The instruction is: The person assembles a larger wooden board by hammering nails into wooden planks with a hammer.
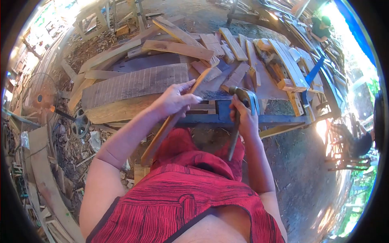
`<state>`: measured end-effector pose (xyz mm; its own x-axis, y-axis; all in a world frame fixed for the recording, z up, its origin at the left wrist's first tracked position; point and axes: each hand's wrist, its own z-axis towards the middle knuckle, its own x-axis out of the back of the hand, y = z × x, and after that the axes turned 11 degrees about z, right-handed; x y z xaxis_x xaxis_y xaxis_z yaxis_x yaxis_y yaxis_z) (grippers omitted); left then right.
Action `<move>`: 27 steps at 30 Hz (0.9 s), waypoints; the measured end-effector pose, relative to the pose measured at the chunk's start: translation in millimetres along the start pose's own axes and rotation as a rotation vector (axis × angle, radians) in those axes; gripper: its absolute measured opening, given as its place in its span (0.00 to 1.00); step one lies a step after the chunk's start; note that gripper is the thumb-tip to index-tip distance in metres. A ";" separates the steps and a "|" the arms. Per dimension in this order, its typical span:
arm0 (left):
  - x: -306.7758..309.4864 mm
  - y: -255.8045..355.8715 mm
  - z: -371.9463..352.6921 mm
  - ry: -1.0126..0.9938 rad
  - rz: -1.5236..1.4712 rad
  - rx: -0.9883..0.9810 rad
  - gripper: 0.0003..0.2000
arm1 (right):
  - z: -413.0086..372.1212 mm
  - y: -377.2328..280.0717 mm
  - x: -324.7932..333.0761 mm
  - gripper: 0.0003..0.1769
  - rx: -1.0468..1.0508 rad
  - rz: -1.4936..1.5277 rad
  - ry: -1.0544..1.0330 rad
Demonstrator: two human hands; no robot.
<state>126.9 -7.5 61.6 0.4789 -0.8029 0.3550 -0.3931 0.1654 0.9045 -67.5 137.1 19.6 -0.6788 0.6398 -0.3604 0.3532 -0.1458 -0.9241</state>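
A long, narrow wooden strip (161, 139) slants across the front of my body, its upper end over the bench. My left hand (175, 98) is closed around its upper half, thumb along the near side. In my right hand (244, 118) is a claw hammer (248, 97), gripped high on the handle near the head. The hammer's handle hangs down toward my lap, and its head sits beside the bench edge. Behind my left hand lies a wide, rough-faced plank (133, 81) on the bench.
The blue-edged bench (263, 118) carries several loose boards (178, 49) and a slatted wooden piece (288, 65). To the left are a fan (39, 98) and a handwheel (80, 123). Wood scraps litter the ground there. Another person (321, 30) is at the far right.
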 end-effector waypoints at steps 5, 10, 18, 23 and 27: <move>51.7 -29.1 22.7 -0.111 0.215 -0.010 0.23 | 5.0 -1.8 -1.1 0.18 0.044 -0.179 -0.050; 79.9 -10.0 28.0 -0.133 0.708 -0.120 0.18 | 13.4 -24.0 -31.6 0.15 0.297 -0.375 -0.210; 105.5 8.5 48.0 -0.302 1.248 -0.043 0.17 | 16.4 -54.1 -91.6 0.11 0.222 -0.257 -0.283; 90.1 -16.3 30.2 0.124 1.112 -0.205 0.18 | 27.5 -35.8 -105.8 0.12 0.310 -0.306 -0.301; 89.8 -16.9 32.2 0.168 1.109 -0.189 0.19 | 36.6 -25.8 -117.9 0.12 0.493 -0.330 -0.382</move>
<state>151.4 -100.9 70.5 0.0453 -0.0758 0.9961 -0.5476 0.8321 0.0882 -20.1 37.9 81.3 -0.9107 0.4129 0.0127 -0.1817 -0.3727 -0.9100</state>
